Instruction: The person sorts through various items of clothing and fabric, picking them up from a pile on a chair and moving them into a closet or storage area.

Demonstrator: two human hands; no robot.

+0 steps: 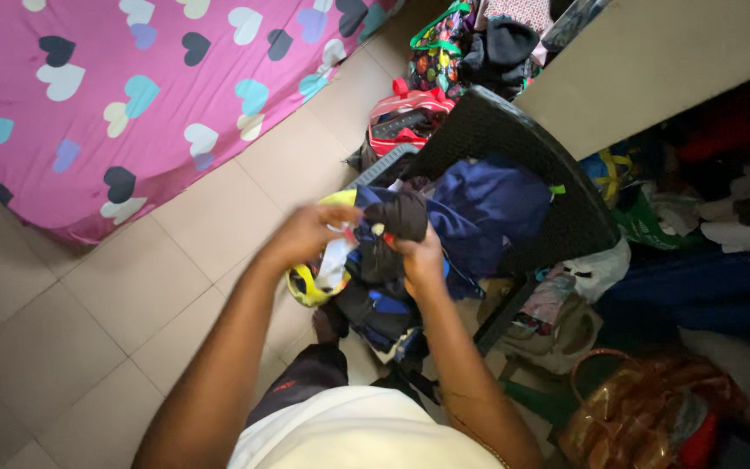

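A heap of clothes lies on a dark plastic chair (pixel 514 139): a navy blue garment (pixel 488 208), a dark grey piece (pixel 397 217) and a yellow-edged item (pixel 305 287). My left hand (pixel 305 233) is blurred and grips a light piece of cloth at the left of the heap. On the dark grey garment my right hand (pixel 421 259) is closed, holding it up in front of me. Both arms reach forward over my lap.
A bed with a pink sheet with hearts (pixel 132 95) fills the upper left. Bags (pixel 405 113) sit on the tiled floor (pixel 115 304) behind the chair. A shelf with folded clothes (pixel 740 208) stands at right, a shiny brown bag (pixel 644 408) below it.
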